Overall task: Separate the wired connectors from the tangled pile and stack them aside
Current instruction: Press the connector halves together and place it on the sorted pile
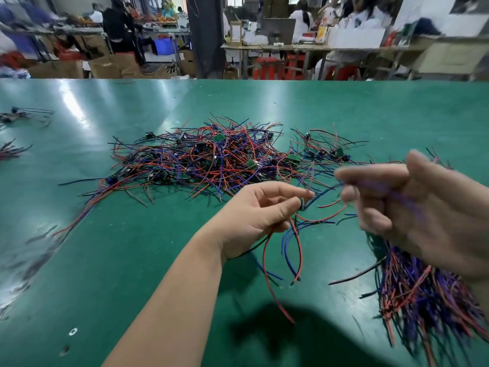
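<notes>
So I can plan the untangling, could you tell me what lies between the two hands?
In the head view, a blue wire stretches from the wired connector pinched by the left hand to the right hand; a red wire loops below it.

The left hand [259,215], on a bare forearm [172,290] reaching in from below, pinches wires [297,242] between thumb and curled fingers. The right hand [412,207], blurred and held just beside it, palm facing left, curls its fingers around a blue wire [326,190]. The two hands do not touch.
</notes>
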